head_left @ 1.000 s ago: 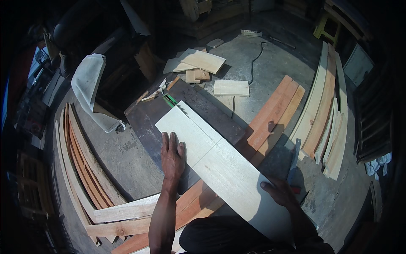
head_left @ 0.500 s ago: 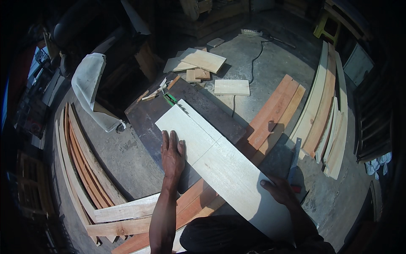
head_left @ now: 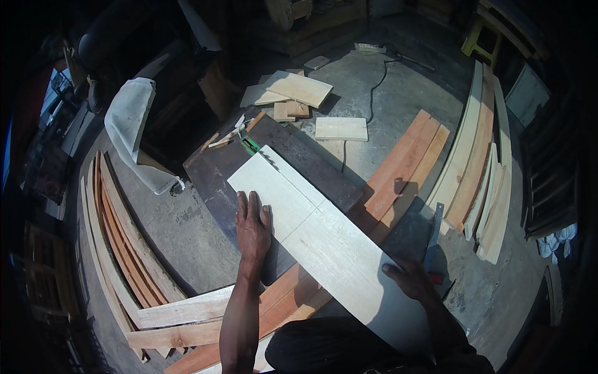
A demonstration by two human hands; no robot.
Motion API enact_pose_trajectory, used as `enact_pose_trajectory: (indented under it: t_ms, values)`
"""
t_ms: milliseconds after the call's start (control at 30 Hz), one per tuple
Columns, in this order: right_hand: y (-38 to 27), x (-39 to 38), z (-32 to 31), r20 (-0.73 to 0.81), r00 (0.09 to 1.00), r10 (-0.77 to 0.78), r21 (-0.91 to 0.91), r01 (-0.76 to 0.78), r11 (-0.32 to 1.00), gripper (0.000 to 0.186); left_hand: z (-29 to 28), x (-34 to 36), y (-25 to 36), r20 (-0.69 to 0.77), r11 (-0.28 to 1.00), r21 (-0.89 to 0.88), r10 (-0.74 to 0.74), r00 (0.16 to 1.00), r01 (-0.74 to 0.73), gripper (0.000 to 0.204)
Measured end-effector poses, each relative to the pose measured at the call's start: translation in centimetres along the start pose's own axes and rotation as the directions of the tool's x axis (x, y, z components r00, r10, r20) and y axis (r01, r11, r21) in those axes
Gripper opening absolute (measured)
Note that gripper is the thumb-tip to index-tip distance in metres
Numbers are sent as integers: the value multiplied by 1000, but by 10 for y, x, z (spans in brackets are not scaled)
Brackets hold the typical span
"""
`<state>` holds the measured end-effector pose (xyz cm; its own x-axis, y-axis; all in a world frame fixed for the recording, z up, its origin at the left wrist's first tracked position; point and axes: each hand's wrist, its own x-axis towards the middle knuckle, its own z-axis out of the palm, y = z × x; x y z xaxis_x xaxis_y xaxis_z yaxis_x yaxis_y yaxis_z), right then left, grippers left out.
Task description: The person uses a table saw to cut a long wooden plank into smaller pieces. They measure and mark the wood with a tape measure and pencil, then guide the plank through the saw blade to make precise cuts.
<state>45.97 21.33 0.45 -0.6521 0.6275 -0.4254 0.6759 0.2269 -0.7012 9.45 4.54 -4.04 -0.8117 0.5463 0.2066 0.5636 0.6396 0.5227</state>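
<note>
A long pale wooden board [head_left: 324, 246] lies slantwise over a dark worktable [head_left: 215, 177], its near end reaching toward my lap. Across its face runs a thin pencil line, which crosses another line near the far long edge. My left hand [head_left: 253, 229] rests at the board's left edge with fingers stretched out flat. On the opposite edge, my right hand [head_left: 412, 280] grips the board, thumb on top and the other fingers hidden. Just beyond the board's far end is a small green object [head_left: 250, 146], partly covered and too small to name.
Reddish planks [head_left: 405, 165] pass beneath the board. Beside my right hand lies a metal blade [head_left: 434, 234] with a red part near it. Curved-looking stacks of long planks [head_left: 128, 240] flank both sides. Board offcuts [head_left: 299, 87] and a black cable [head_left: 372, 93] lie on the floor ahead.
The board and both my hands have shifted very slightly to the left and away from me. My grip looks the same.
</note>
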Motion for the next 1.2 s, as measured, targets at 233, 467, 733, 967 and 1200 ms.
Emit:
enact_pose_trajectory:
  t_ms: [233,467,733,967,1200]
  values:
    - [-2,1,2,-35,999,-24,20,24,999,52,-1,1,0,11,1000,-6,-28,1000,28,59]
    - [-2,4,3,-44,997,-63,13,63,998,49,-1,0,-3,71,998,47,-45,996,42,71]
    - [-3,6,3,-17,999,-33,-2,33,999,47,-1,0,-3,74,997,57,-52,996,48,75]
    - [0,9,6,-28,999,-30,9,30,1000,48,-1,-1,-3,73,998,52,-43,996,39,77]
    - [2,12,7,-35,997,-62,4,62,998,49,-2,0,0,79,997,58,-64,995,59,77]
